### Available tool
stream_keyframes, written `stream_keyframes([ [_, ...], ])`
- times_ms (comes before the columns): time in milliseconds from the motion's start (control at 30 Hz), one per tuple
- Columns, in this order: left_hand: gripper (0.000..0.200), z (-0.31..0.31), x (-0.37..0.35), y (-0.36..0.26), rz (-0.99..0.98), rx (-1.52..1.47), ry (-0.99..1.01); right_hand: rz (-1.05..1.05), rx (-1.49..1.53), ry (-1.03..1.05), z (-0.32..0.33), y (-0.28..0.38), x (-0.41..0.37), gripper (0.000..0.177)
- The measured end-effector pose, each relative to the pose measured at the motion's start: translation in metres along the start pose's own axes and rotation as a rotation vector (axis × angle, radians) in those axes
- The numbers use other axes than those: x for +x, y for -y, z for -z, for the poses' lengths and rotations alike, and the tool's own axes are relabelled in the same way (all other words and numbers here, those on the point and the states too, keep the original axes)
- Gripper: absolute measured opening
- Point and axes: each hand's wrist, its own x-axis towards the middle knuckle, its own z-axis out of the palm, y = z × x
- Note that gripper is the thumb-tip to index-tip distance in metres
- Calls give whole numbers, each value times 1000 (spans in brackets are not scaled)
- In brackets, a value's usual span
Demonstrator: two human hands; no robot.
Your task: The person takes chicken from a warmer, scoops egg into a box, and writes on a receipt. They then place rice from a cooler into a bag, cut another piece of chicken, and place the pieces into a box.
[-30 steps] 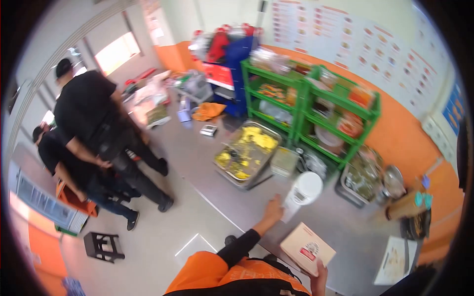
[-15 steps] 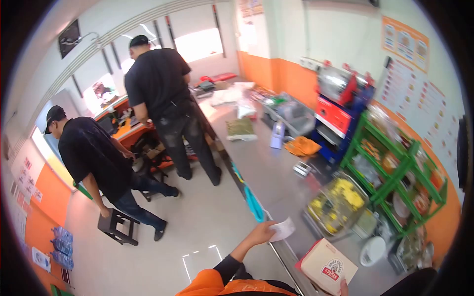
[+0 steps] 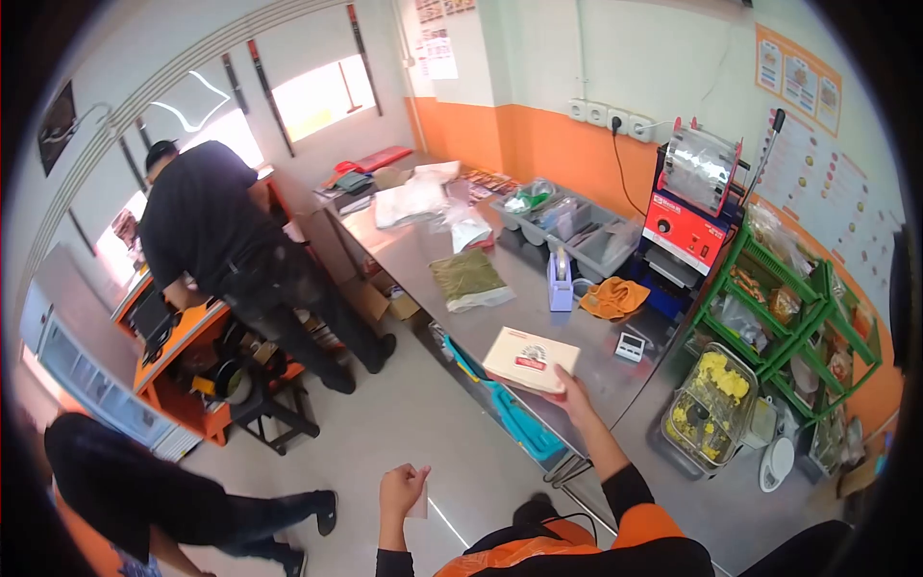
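In right hand (image 3: 571, 392): cream carton (image 3: 524, 360), grasped at right end, centre of frame.
Flat, closed, printed red and dark on top; held over steel table (image 3: 527, 310). In clenched left hand (image 3: 400, 487), lower centre: pale slip (image 3: 420, 502).

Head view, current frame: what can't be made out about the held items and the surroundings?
- Box in the right hand: contents hidden by its closed top.
- Paper slip in the left hand: any print too small; partly covered by the hand.
- Lower-left co-worker: lower hand cut off by the bottom edge.
- Orange-framed poster: wording too small.
- White countertop device: display reading too small.
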Motion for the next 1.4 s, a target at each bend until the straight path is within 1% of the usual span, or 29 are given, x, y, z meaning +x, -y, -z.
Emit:
stream_keyframes([
  [33, 29, -3, 16, -4, -25, 113, 7, -11, -34, 9, -2, -6, 29, 61],
  [67, 27, -8, 35, -11, -126, 87, -22, -21, -66, 19, -4, -10, 55, 65],
  [167, 28, -30, 105, -50, -403, 53, -137, 44, -226, -243, -27, -17, 102, 75],
  [200, 33, -34, 130, -71, -478, 70, -195, 69, -228, -247, -27, -20, 114, 79],
  [267, 47, -45, 185, -103, -597, 42, -108, 128, -238, -255, -27, -19, 136, 85],
  [300, 49, -46, 205, -124, -624, 104, -71, 83, -279, -334, -39, -5, 130, 72],
  [367, 53, -45, 237, -154, -678, 235, 12, 312, -1032, -665, -49, 16, 131, 59],
  [400, 54, -50, 254, -154, -752, 253, 48, 407, -1421, -820, -48, 23, 136, 53],
  [467, 56, -70, 293, -152, -901, 280, 115, 575, -1129, -870, -33, 46, 165, 42],
  [500, 48, -75, 307, -150, -993, 205, 147, 633, -1083, -863, -22, 52, 182, 39],
  [533, 43, -79, 315, -149, -1043, 223, 182, 691, -1037, -853, -12, 58, 199, 36],
  [600, 35, -86, 329, -147, -1149, 263, 242, 766, -1128, -779, 12, 55, 245, 32],
  [667, 29, -100, 340, -139, -1261, 172, 192, 510, -842, -692, 34, 50, 275, 30],
  [700, 26, -103, 344, -140, -1317, 125, 165, 391, -694, -647, 34, 55, 279, 29],
  [800, 22, -108, 345, -138, -1339, 167, 156, 408, -500, -615, 30, 59, 268, 30],
  [900, 19, -115, 350, -134, -1424, 42, 60, 350, -503, -698, 14, 64, 237, 24],
  [1000, 17, -116, 353, -132, -1434, -17, 111, 415, -663, -728, 17, 40, 228, 24],
  [1100, 17, -114, 354, -134, -1449, -82, 80, 481, -598, -665, 28, 29, 235, 25],
  [1200, 15, -118, 356, -131, -1436, -67, 110, 408, -862, -825, 44, 5, 234, 23],
  [1267, 14, -116, 359, -132, -1452, -92, 108, 513, -815, -814, 34, 19, 223, 16],
  [1333, 12, -113, 357, -133, -1436, -141, 133, 612, -706, -791, -8, 30, 191, 13],
  [1400, 11, -111, 359, -138, -1408, -212, 173, 441, -590, -756, -64, 37, 152, 11],
])
